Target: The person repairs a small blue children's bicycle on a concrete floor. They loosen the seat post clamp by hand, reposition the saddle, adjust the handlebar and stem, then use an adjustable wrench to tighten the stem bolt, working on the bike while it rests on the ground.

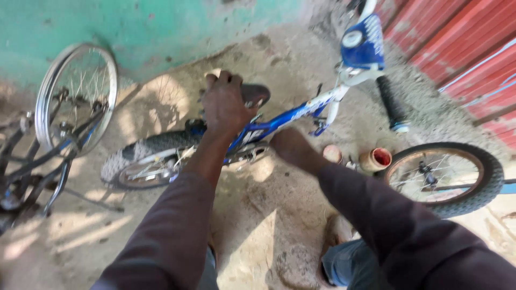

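A small blue bicycle (290, 115) lies on its side on the sandy ground (252, 215), handlebar end toward the upper right and rear wheel (145, 161) toward the lower left. Your left hand (226, 102) is closed over the dark saddle (252, 94), fingers wrapped across its top; the grip appears to pin the frame against the ground so that it cannot slide or roll. Your right hand (293, 147) reaches down just below the frame, near the crank area. Its fingers are hidden behind the wrist and the frame, so you cannot tell whether they are spread, curled or holding anything. Both arms wear dark long sleeves.

The front wheel (443, 177), knobbly tyre fitted, lies flat at the right, near the fork but its joint with the fork is not clear. A black handlebar grip (391, 102) points down toward the ground below the blue handlebar pad (365, 43).

Two small round containers stand on the ground just right of your right hand, within easy reach. The nearer one (332, 154) is pale and its contents cannot be made out. The farther tub (376, 159) is tan with a red interior; whether that is a substance or the tub's own lining cannot be told.

At the left, a second bicycle (37, 161) with a bare spoked rim (78, 91) rests near the green wall (134, 32), well apart from your hands. Red corrugated sheeting (462, 43) fills the upper right corner.
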